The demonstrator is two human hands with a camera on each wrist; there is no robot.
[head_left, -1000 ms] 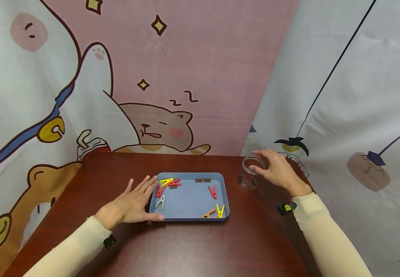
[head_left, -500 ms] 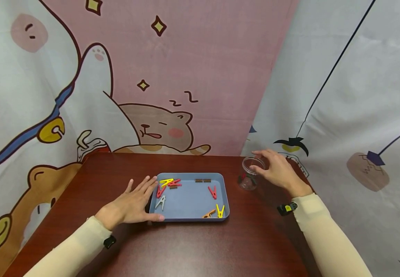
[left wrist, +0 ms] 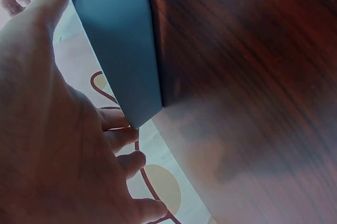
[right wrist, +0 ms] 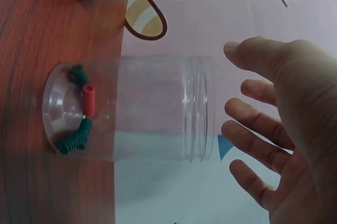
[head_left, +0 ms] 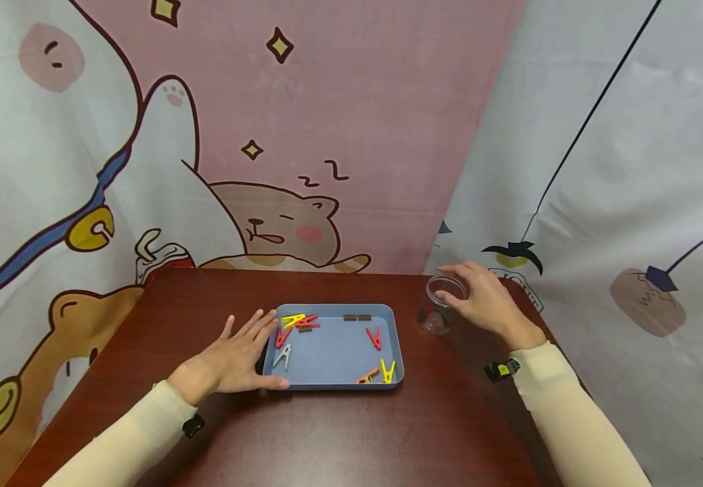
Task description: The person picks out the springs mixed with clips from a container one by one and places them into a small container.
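My left hand (head_left: 229, 362) rests at the left end of a blue-grey tray (head_left: 333, 387), fingers spread, thumb on its near left corner. In the left wrist view, the thumb and fingertips touch the tray's edge (left wrist: 118, 50). My right hand (head_left: 490, 301) hovers at the mouth of a clear, lidless jar (head_left: 438, 321), its fingers loosely bent and nothing between them. The right wrist view shows these fingers (right wrist: 258, 121) apart from the jar's threaded rim (right wrist: 199, 108). Green coiled springs (right wrist: 75, 138) and a red piece (right wrist: 89, 100), probably a spring, lie at the jar's bottom.
Inside the tray lie red clips (head_left: 374, 338), yellow clips (head_left: 387, 370), a white clip (head_left: 283, 356), an orange clip (head_left: 367, 376) and brown springs (head_left: 357, 317). Everything stands on a dark red wooden table (head_left: 339, 439), with a printed cloth (head_left: 357, 101) hanging behind.
The coloured pieces in the jar have shifted since a second ago; red and green now show side by side. My right hand has moved very slightly. My left hand and the tray stay put.
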